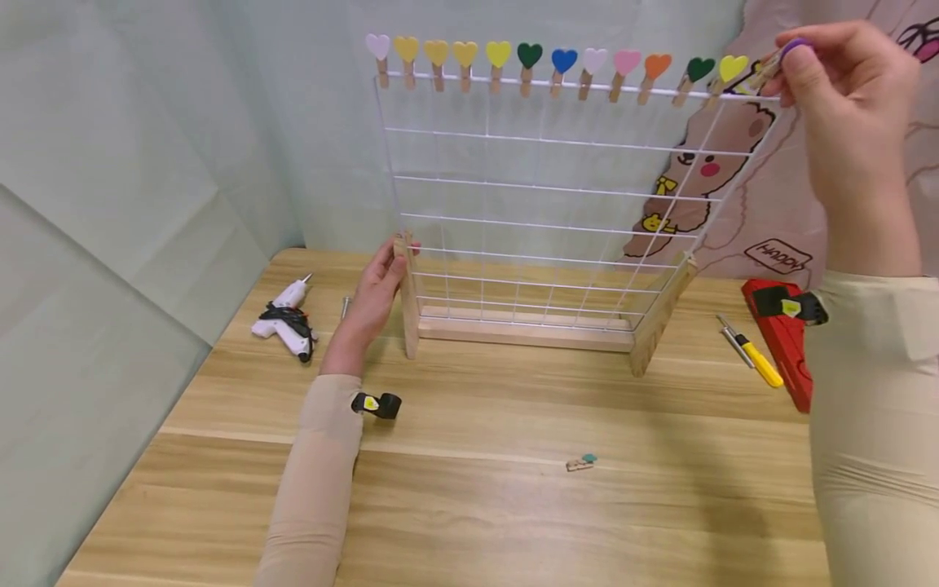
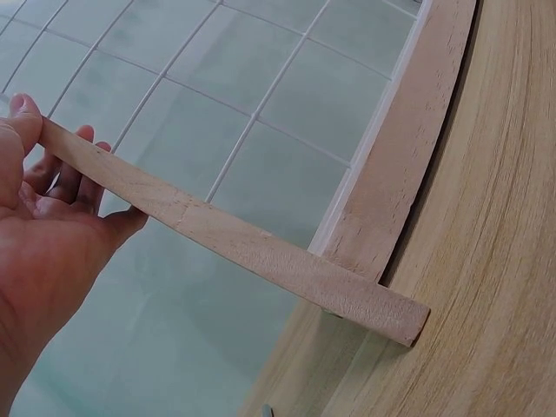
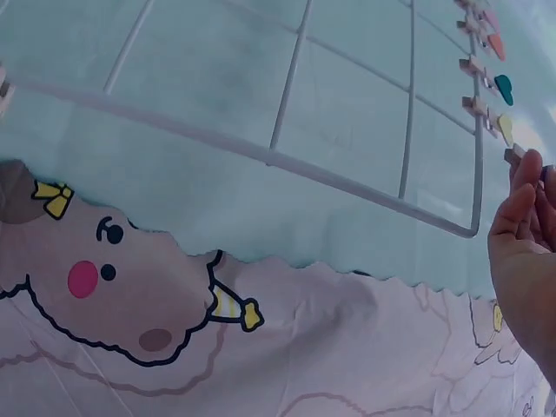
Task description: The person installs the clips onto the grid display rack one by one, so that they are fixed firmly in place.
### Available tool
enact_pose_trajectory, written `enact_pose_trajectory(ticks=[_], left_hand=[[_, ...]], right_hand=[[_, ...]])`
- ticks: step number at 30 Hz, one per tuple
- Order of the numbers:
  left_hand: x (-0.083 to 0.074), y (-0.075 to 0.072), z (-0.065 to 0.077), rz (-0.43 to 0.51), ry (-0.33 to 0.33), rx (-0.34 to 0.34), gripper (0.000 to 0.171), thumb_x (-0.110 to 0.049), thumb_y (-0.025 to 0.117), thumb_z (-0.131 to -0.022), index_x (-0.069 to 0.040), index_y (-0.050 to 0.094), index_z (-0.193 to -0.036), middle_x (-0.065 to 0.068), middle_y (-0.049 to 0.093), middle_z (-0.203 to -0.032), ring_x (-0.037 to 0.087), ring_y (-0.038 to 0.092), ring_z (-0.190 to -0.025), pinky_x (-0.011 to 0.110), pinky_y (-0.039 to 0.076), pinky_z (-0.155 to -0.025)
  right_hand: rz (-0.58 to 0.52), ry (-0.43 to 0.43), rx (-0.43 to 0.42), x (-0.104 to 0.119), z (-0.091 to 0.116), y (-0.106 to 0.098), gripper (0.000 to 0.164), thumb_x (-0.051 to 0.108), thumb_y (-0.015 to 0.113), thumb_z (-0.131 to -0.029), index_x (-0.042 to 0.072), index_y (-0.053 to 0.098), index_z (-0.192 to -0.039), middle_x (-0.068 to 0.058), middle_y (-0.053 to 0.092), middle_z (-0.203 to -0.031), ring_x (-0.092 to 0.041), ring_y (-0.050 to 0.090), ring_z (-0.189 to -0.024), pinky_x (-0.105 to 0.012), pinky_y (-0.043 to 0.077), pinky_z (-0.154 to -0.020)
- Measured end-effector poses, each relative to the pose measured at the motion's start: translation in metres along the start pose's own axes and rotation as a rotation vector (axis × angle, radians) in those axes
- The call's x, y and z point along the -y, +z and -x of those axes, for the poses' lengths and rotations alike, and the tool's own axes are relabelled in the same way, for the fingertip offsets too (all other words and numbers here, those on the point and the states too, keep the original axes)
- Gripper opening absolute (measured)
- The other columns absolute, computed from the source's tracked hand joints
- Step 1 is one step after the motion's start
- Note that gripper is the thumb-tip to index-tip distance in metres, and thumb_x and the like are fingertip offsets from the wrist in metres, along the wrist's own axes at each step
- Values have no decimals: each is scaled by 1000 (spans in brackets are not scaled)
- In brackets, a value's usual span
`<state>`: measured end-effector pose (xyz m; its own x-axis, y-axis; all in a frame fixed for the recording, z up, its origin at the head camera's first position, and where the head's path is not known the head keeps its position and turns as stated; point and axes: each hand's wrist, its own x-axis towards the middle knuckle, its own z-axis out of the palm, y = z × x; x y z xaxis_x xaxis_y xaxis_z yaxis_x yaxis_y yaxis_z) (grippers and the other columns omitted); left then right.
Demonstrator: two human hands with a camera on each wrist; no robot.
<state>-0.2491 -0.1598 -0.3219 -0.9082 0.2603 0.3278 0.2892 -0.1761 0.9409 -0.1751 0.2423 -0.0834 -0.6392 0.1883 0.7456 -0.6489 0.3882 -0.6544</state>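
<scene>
A white wire grid stands upright in a wooden stand. Along its top wire sits a row of several small wooden clothespins with coloured hearts, such as a blue one and an orange one. At the top right corner my right hand pinches a clothespin with a purple heart, close to the wire; whether it touches is unclear. My left hand holds the stand's left wooden upright near its top, thumb on one side and fingers on the other.
A loose clothespin with a teal heart lies on the wooden table. A white glue gun is at the left. A yellow-handled tool and a red case lie at the right. Behind hangs a pale curtain.
</scene>
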Motion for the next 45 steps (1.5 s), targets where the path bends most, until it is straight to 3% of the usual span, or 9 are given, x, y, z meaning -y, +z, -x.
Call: enact_pose_trajectory(ticks=[3,9,16,22,29,41,45], left_hand=[[0,0,0,-4,4,4,51,-35,40,-89,-20,28,-136,15,35,-132,19,29,-124,37,19,-104],[1,0,0,-9,7,8,51,-35,40,-89,-20,28,-136,15,36,-132,18,30,-124,37,19,-104],[1,1,0,-11,9,4,50,-34,39,-89,-19,28,-136,15,36,-133,17,29,-124,38,19,-104],[1,0,-1,-10,15,2,49,-32,39,-90,-18,29,-135,17,35,-132,17,29,-123,38,19,-104],[1,1,-1,-2,26,-1,48,-30,39,-90,-14,31,-134,15,37,-131,17,30,-122,38,20,-103],[0,0,0,-8,31,-4,49,-30,39,-90,-13,30,-135,18,35,-131,17,31,-121,40,21,-103],[0,-1,0,3,32,-1,50,-31,40,-89,-13,30,-135,20,34,-131,18,31,-122,39,20,-103]], right_hand=[[126,-28,21,-3,-3,0,26,19,54,-81,2,61,-99,-5,59,-90,-11,53,-73,-16,43,-74],[225,-114,39,-8,-5,1,20,17,55,-81,2,63,-93,-2,62,-84,-7,54,-67,-12,44,-68],[339,22,144,-2,-5,-3,21,22,54,-84,11,63,-98,10,57,-79,-3,51,-68,-10,39,-62],[402,99,192,2,-6,-5,24,25,51,-85,13,62,-103,11,54,-78,-3,48,-68,-9,37,-60],[401,172,269,5,-8,-5,28,25,51,-84,13,60,-107,7,54,-83,-4,48,-71,-5,39,-64],[335,307,246,5,-12,-2,36,34,51,-81,15,58,-112,6,53,-88,-5,46,-77,-11,38,-71],[313,306,217,4,-11,-1,36,34,52,-81,16,58,-112,6,53,-90,-6,47,-78,-11,38,-71]])
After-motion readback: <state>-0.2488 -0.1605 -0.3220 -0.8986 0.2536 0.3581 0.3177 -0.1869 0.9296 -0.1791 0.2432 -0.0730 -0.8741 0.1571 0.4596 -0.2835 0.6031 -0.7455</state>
